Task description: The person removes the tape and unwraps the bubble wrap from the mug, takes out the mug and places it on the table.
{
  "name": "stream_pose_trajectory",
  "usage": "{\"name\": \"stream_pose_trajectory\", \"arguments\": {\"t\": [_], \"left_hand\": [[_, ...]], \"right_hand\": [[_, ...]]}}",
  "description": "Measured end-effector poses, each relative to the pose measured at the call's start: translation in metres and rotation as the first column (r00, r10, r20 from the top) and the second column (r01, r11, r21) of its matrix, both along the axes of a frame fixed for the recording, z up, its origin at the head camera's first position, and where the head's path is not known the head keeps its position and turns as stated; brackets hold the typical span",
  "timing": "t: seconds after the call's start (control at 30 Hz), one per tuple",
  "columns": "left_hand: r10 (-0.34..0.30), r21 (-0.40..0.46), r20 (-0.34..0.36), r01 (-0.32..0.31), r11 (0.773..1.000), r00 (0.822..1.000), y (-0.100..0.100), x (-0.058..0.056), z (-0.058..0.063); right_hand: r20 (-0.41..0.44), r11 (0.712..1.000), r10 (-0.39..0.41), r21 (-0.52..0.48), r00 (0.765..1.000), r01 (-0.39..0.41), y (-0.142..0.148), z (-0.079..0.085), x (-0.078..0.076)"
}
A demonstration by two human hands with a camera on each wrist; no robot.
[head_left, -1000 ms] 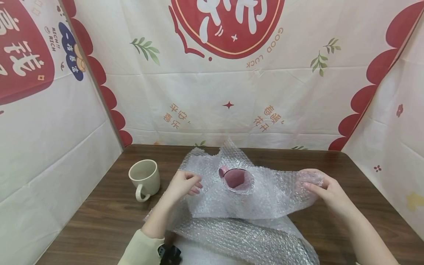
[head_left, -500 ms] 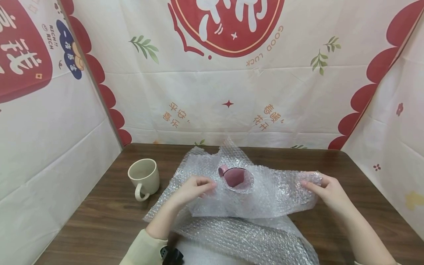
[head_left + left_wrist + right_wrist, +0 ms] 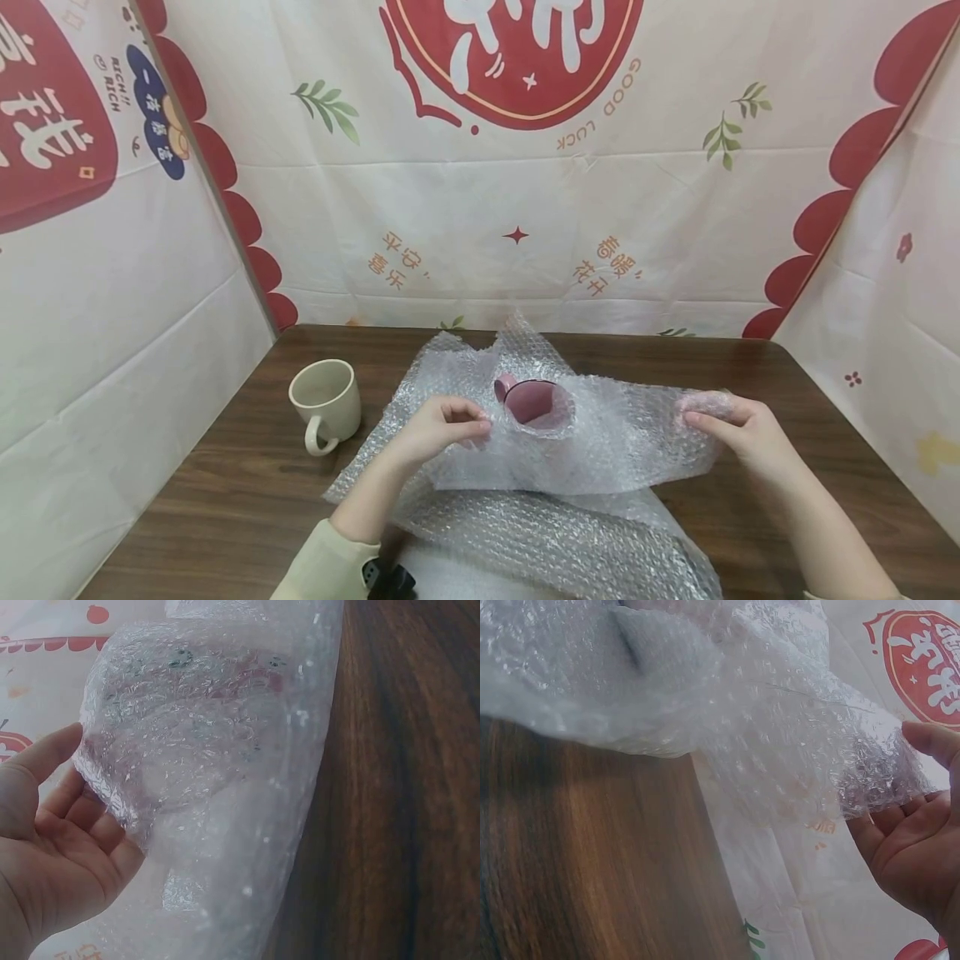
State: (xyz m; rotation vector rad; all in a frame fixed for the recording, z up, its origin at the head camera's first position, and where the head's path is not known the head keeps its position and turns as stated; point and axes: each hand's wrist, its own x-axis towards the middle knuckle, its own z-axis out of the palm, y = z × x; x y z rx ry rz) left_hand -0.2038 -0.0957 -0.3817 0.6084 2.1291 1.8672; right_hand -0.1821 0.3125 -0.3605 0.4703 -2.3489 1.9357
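Note:
A pink mug (image 3: 530, 402) sits in the middle of the bubble wrap (image 3: 630, 433), its handle toward the far left. The wrap covers its front, while the rim and inside show. My left hand (image 3: 442, 429) pinches the wrap just left of the mug. In the left wrist view, thumb and fingers of that hand (image 3: 71, 862) meet at the wrap's edge, with the mug blurred behind the film. My right hand (image 3: 738, 429) holds the wrap's right end, stretched out from the mug. The right wrist view has this hand (image 3: 922, 847) gripping a bunched corner.
A cream mug (image 3: 330, 406) stands at the left on the dark wooden table (image 3: 217, 492). More bubble wrap (image 3: 555, 533) lies in front, over a pale flat sheet (image 3: 442, 571). Printed cloth (image 3: 517, 200) hangs behind and at both sides.
My left hand has moved right, from beside the wrap's left part to close by the pink mug, and taken hold of the wrap there. The right hand stays at the right end.

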Motion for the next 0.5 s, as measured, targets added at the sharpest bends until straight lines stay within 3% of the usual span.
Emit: {"name": "stream_pose_trajectory", "arguments": {"t": [0.17,0.37,0.5], "left_hand": [[-0.020,0.015,-0.005,0.020,1.000,1.000,-0.0004,0.0014,0.0028],[-0.018,0.028,-0.016,0.018,0.999,1.000,0.0006,0.0027,0.0042],[-0.032,0.044,-0.037,0.034,0.998,0.999,-0.0005,0.0031,0.0043]], "right_hand": [[-0.137,0.978,0.153,-0.123,0.979,-0.170,0.0012,-0.0029,-0.0023],[-0.242,0.945,0.269,-0.120,0.932,-0.304,0.0037,-0.0028,-0.0055],[-0.315,0.913,0.338,-0.120,0.887,-0.390,0.0048,-0.0045,-0.0092]]}}
